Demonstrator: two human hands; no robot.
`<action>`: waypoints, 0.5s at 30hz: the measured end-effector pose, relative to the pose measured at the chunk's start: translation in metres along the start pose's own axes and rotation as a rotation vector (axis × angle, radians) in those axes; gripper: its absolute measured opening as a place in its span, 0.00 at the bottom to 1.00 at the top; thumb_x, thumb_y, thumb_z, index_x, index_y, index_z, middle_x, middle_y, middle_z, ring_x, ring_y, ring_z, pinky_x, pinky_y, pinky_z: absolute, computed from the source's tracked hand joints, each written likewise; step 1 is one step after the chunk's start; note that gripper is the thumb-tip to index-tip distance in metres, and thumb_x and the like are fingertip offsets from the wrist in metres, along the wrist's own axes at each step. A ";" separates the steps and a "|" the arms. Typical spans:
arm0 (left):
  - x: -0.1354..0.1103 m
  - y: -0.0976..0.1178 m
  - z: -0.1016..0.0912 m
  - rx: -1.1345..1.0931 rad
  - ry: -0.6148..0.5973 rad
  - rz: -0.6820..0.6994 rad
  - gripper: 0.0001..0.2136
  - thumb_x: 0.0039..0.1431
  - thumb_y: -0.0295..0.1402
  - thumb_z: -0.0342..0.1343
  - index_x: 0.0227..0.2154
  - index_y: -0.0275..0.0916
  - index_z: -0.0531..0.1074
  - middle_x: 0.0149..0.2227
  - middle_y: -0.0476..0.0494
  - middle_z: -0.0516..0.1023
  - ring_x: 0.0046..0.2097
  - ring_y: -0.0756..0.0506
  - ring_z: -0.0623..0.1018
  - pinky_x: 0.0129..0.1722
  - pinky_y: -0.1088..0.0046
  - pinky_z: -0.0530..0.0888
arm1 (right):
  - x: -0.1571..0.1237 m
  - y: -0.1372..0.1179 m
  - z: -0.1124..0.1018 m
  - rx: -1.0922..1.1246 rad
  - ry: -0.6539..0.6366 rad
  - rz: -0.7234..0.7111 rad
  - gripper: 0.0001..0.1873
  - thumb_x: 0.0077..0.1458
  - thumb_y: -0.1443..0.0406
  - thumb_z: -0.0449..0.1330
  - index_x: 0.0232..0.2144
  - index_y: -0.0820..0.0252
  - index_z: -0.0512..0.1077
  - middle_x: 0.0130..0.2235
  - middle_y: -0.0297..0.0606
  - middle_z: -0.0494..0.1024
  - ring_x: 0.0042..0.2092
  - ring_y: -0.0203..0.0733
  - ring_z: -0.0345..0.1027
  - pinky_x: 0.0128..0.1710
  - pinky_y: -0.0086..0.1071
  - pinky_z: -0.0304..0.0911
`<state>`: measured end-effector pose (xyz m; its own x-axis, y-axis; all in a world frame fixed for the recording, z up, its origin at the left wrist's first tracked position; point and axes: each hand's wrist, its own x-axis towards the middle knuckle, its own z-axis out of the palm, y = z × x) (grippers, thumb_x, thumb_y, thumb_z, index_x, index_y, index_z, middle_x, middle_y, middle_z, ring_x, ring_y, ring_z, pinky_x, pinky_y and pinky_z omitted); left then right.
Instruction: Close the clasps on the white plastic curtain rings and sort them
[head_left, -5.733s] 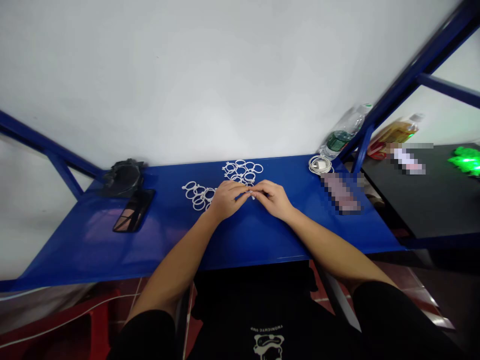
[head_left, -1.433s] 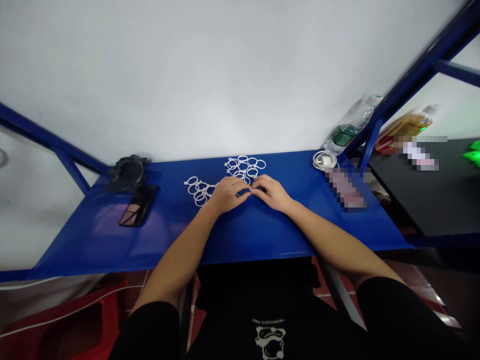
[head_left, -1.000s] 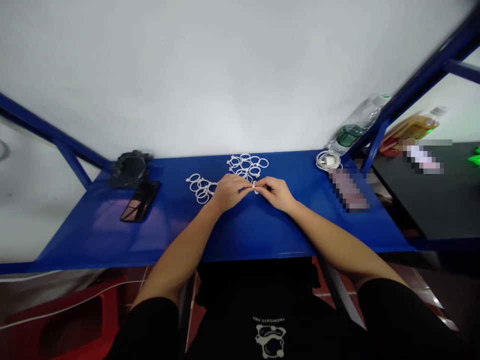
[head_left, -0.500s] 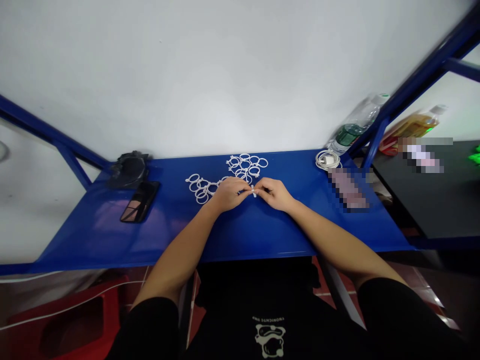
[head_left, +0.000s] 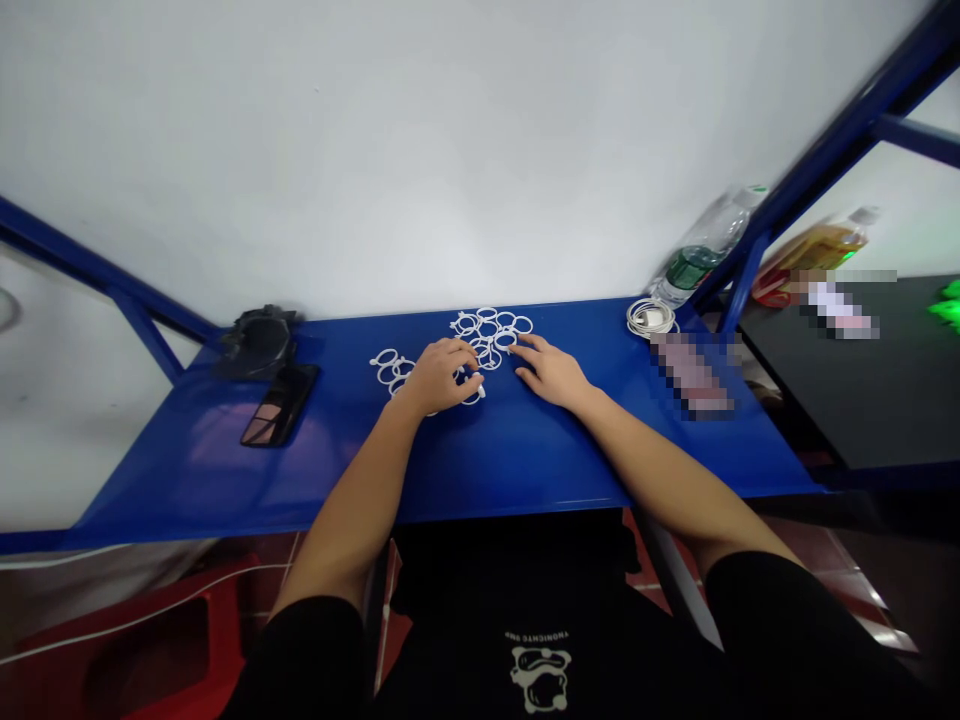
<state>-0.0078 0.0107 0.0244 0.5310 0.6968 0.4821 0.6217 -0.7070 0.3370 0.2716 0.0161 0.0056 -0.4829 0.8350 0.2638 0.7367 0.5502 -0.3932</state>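
Note:
Several white rings with small tabs lie in two clusters on the blue tabletop [head_left: 480, 460]. My left hand [head_left: 435, 378] hovers over the left rings [head_left: 390, 370], thumb and fingers curved and apart. Just by its thumb lies a white ring [head_left: 472, 395], partly covered by the hand; whether they touch is hard to see. My right hand [head_left: 553, 373] has its fingers spread, with the index fingertip at the near edge of a ring [head_left: 506, 340] in the far cluster [head_left: 486, 325]. Nothing shows in its grasp.
To the left are a black phone-like object [head_left: 279, 405] and a dark crumpled item [head_left: 262, 340]. At right stand a coiled white cable [head_left: 651, 318], a clear bottle [head_left: 701, 255] and a blurred-out flat item [head_left: 690, 372]. Blue frame bars [head_left: 739, 285] rise at both ends.
My hands have parted from their pinch on a small white piece. The left moved slightly left, with a ring now by its thumb; the right opened beside the far cluster.

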 end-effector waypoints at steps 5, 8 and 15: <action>-0.001 -0.003 0.014 0.009 -0.015 -0.012 0.06 0.67 0.37 0.62 0.40 0.42 0.80 0.45 0.42 0.84 0.49 0.39 0.81 0.54 0.55 0.75 | -0.001 -0.007 -0.002 -0.039 -0.050 0.018 0.19 0.68 0.63 0.63 0.59 0.56 0.77 0.67 0.50 0.72 0.59 0.57 0.75 0.55 0.49 0.76; -0.002 -0.002 0.018 0.002 -0.049 -0.001 0.07 0.64 0.31 0.61 0.43 0.43 0.81 0.47 0.42 0.85 0.50 0.39 0.81 0.55 0.56 0.75 | -0.002 -0.011 -0.004 -0.031 -0.030 0.012 0.23 0.68 0.63 0.64 0.63 0.55 0.74 0.69 0.50 0.70 0.61 0.57 0.74 0.54 0.49 0.77; -0.002 -0.003 0.018 0.023 -0.036 -0.018 0.07 0.63 0.31 0.61 0.42 0.43 0.82 0.44 0.43 0.86 0.47 0.39 0.82 0.52 0.56 0.75 | 0.000 -0.010 -0.002 -0.096 -0.129 -0.067 0.17 0.71 0.64 0.59 0.58 0.57 0.79 0.64 0.50 0.77 0.56 0.57 0.78 0.55 0.50 0.74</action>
<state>-0.0005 0.0135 0.0083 0.5399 0.7135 0.4465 0.6441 -0.6917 0.3265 0.2652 0.0107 0.0109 -0.5849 0.7934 0.1688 0.7396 0.6071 -0.2907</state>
